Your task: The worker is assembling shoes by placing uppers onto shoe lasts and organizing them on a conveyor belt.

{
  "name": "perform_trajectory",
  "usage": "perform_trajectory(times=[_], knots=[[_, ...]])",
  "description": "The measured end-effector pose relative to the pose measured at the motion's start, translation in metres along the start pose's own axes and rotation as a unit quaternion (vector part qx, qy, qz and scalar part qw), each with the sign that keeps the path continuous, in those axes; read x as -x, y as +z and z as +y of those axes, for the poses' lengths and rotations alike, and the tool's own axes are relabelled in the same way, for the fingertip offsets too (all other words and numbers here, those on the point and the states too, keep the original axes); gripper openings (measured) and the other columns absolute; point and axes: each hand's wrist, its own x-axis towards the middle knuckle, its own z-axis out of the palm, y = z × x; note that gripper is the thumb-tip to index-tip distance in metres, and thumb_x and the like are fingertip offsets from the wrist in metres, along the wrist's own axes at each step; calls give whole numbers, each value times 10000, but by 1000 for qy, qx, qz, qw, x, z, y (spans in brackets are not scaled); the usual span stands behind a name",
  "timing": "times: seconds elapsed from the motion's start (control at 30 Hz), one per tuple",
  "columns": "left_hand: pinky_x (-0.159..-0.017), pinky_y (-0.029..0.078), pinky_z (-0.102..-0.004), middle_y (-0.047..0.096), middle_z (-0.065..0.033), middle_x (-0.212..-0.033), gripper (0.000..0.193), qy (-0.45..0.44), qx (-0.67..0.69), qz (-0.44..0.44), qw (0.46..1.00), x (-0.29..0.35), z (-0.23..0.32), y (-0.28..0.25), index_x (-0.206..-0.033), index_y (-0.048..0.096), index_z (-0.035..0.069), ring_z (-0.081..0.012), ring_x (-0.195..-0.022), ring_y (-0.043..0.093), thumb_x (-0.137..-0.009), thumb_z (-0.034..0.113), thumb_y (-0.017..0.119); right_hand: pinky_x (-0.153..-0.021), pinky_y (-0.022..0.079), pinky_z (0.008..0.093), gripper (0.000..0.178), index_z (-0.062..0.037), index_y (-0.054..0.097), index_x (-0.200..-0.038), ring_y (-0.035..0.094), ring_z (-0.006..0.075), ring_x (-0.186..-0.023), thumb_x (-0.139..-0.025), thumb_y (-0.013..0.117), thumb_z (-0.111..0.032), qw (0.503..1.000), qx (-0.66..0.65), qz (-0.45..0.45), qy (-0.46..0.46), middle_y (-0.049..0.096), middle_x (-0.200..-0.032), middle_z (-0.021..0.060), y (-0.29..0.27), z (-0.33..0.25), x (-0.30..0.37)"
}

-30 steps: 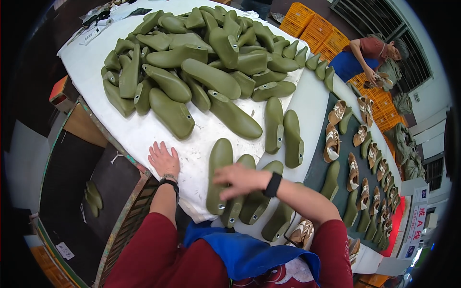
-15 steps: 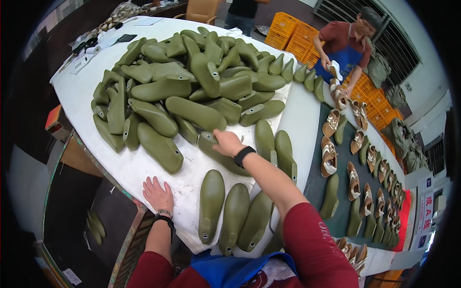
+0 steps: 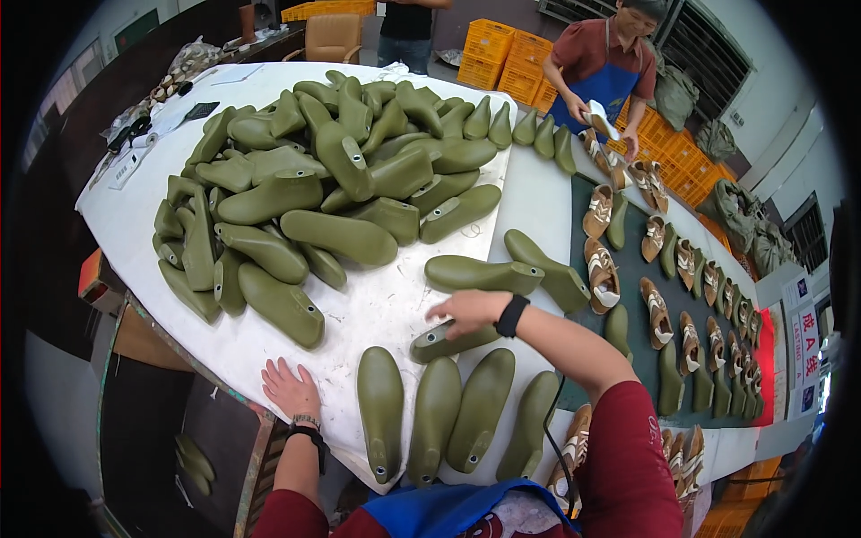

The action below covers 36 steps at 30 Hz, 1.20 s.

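My right hand (image 3: 475, 312) is over a green shoe last (image 3: 457, 342) on the white-covered table, its fingers stretched out to the left and the thumb low near the last. Whether it touches the last is hard to see. Flat on the white sheet, fingers spread, rests my left hand (image 3: 291, 392), holding nothing. Between me and the right hand, several lasts lie in a row, among them a leftmost one (image 3: 381, 408) and one (image 3: 482, 412) further right. Beyond the right hand, a last (image 3: 480, 273) lies crosswise beside a slanting one (image 3: 549, 272).
A large heap of green lasts (image 3: 278, 193) covers the table's far left. On the right, a dark green mat (image 3: 635, 264) carries rows of brown-and-white shoes and lasts. Across the table stands a co-worker (image 3: 605, 67) holding a shoe. Orange crates (image 3: 489, 43) are stacked behind.
My right hand has moved right and nearer, away from the heap; the last beneath it has shifted the same way. Two lasts beyond have turned from lengthwise to crosswise and slanting. My left hand stays flat.
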Motion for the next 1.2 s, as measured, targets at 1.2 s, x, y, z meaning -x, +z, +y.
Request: perform_trajectory(times=[1.2], knots=[[-1046, 197, -472, 322, -212, -1365, 476, 32, -18, -85, 996, -4, 3, 3, -1279, 369, -4, -386, -1279, 259, -878, 246, 434, -967, 336, 411, 260, -149, 591, -1023, 421, 202, -1130, -773, 522, -165, 869, 334, 348, -111, 504, -1143, -21, -73, 168, -134]])
